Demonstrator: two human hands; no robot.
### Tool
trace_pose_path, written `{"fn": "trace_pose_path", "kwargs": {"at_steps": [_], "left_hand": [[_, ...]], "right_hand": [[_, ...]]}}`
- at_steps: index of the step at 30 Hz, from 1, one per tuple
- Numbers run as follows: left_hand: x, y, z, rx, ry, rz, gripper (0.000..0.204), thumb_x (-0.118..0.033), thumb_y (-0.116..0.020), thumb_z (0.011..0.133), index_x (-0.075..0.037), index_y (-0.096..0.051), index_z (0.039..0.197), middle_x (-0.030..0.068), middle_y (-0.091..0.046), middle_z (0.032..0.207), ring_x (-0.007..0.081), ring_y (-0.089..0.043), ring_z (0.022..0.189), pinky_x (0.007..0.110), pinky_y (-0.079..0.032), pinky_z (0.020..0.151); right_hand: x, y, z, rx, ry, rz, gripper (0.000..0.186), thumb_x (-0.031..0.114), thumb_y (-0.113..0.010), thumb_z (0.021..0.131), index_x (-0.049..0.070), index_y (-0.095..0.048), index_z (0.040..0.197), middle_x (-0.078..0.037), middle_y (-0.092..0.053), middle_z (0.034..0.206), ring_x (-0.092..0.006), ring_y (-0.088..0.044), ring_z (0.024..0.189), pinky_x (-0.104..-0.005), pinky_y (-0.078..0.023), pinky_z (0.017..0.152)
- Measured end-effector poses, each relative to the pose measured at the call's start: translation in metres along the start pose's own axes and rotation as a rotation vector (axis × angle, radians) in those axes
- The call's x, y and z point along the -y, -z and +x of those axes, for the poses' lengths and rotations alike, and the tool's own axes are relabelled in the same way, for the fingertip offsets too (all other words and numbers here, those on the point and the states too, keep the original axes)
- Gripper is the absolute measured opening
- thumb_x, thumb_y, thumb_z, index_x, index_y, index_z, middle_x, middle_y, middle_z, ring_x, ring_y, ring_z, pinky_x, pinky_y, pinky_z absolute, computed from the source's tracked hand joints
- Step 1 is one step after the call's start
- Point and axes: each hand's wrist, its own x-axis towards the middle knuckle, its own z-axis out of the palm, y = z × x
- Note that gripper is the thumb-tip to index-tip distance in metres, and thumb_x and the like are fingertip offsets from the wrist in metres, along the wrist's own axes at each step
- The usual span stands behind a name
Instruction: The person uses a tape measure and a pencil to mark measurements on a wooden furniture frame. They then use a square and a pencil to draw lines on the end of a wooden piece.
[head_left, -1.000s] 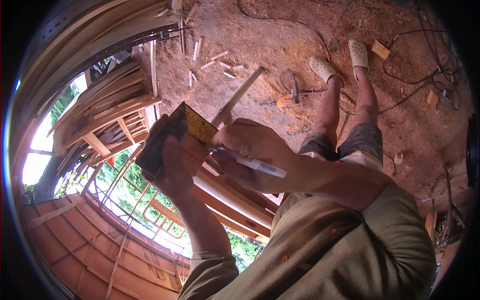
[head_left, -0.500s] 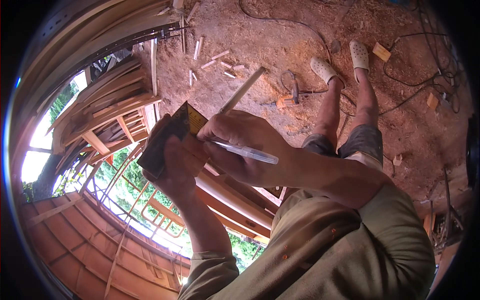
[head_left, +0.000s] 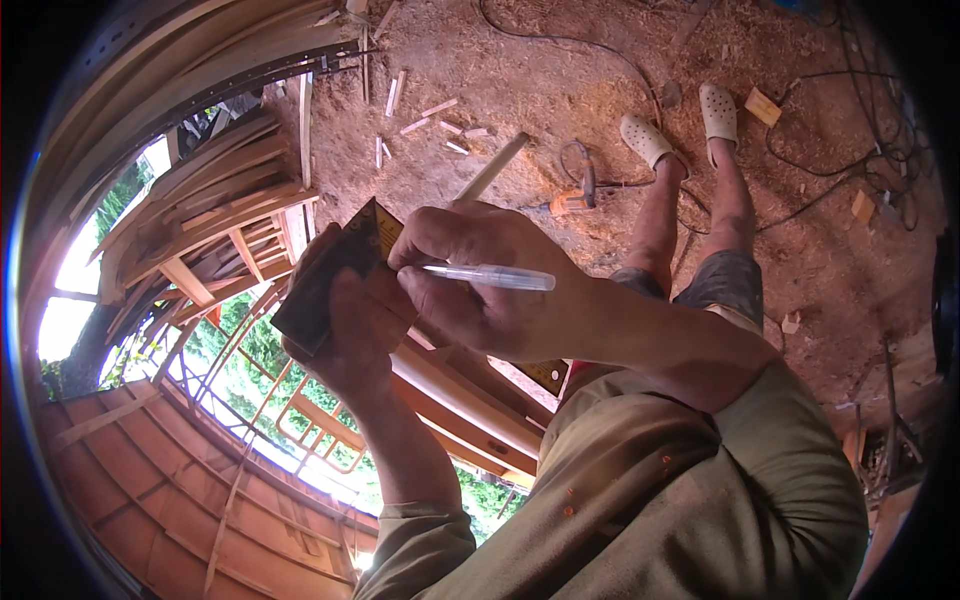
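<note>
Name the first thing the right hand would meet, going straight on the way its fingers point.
Probably the dark square held in the left hand, though depth is unclear.

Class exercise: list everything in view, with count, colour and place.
Square: one, dark and yellow, left of centre
Pen: one, clear, centre
Wood strip: one, pale, beyond pen
Power tool: one, orange, floor
Sticks: several, pale, floor
Wood blocks: at least two, yellowish, floor
Cords: several, dark, floor
Boards: many, brown, stacked left
Panelled surface: one, reddish-brown, lower left
Foliage: some, green, left
Clogs: two, pale, upper right
Shorts: one, dark, right
Shirt: one, olive, lower right
Legs: two, bare, right
Left hand: one, bare, holding square
Right hand: one, bare, holding pen
</note>
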Motion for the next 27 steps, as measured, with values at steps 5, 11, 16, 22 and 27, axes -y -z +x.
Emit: {"fn": "trace_pose_path", "kwargs": {"at_steps": [5, 11, 16, 22, 27], "left_hand": [[-0.004, -0.002, 0.002, -0.002, 0.016, 0.001, 0.035, -0.01, -0.063, 0.088, 0.014, -0.065, 0.114, 0.0221, -0.069, 0.114, 0.0269, -0.067, 0.104, 0.038, -0.053, 0.091], [-0.002, 0.0, 0.003, -0.002, 0.011, 0.018, 0.036, -0.011, -0.062, 0.089, 0.014, -0.065, 0.115, 0.0221, -0.069, 0.114, 0.0269, -0.067, 0.103, 0.038, -0.053, 0.091], [-0.002, 0.0, 0.002, -0.004, -0.036, 0.095, 0.036, -0.011, -0.062, 0.09, 0.014, -0.065, 0.115, 0.022, -0.069, 0.114, 0.0271, -0.067, 0.102, 0.039, -0.053, 0.091], [-0.005, -0.004, 0.0, -0.061, 0.039, 0.066, 0.035, -0.011, -0.062, 0.089, 0.014, -0.065, 0.114, 0.0218, -0.069, 0.114, 0.0263, -0.067, 0.102, 0.039, -0.053, 0.091], [-0.005, -0.001, 0.001, -0.022, 0.056, 0.084, 0.035, -0.011, -0.062, 0.089, 0.014, -0.065, 0.114, 0.0212, -0.069, 0.115, 0.0258, -0.067, 0.102, 0.037, -0.053, 0.09]], "right_hand": [[0.007, 0.004, 0.001, 0.045, -0.059, -0.096, 0.008, 0.005, -0.062, 0.084, 0.003, -0.055, 0.087, -0.016, -0.062, 0.071, -0.0378, -0.065, 0.068, -0.0476, -0.05, 0.062], [0.013, 0.016, -0.013, 0.175, -0.151, -0.173, 0.01, 0.005, -0.061, 0.084, 0.002, -0.055, 0.091, -0.014, -0.058, 0.075, -0.0341, -0.06, 0.071, -0.0433, -0.047, 0.062], [0.001, 0.008, -0.021, 0.085, -0.056, -0.077, 0.011, 0.008, -0.062, 0.083, 0.003, -0.056, 0.09, -0.013, -0.058, 0.075, -0.0334, -0.059, 0.07, -0.0425, -0.046, 0.064], [0.013, 0.021, -0.021, 0.209, -0.085, -0.112, 0.009, 0.004, -0.064, 0.083, 0.004, -0.056, 0.088, -0.012, -0.058, 0.07, -0.0312, -0.06, 0.065, -0.0406, -0.046, 0.06], [0.003, 0.014, -0.026, 0.043, 0.03, -0.024, 0.011, 0.001, -0.064, 0.081, 0.004, -0.053, 0.081, -0.011, -0.057, 0.064, -0.0317, -0.061, 0.058, -0.0403, -0.045, 0.054]]}}
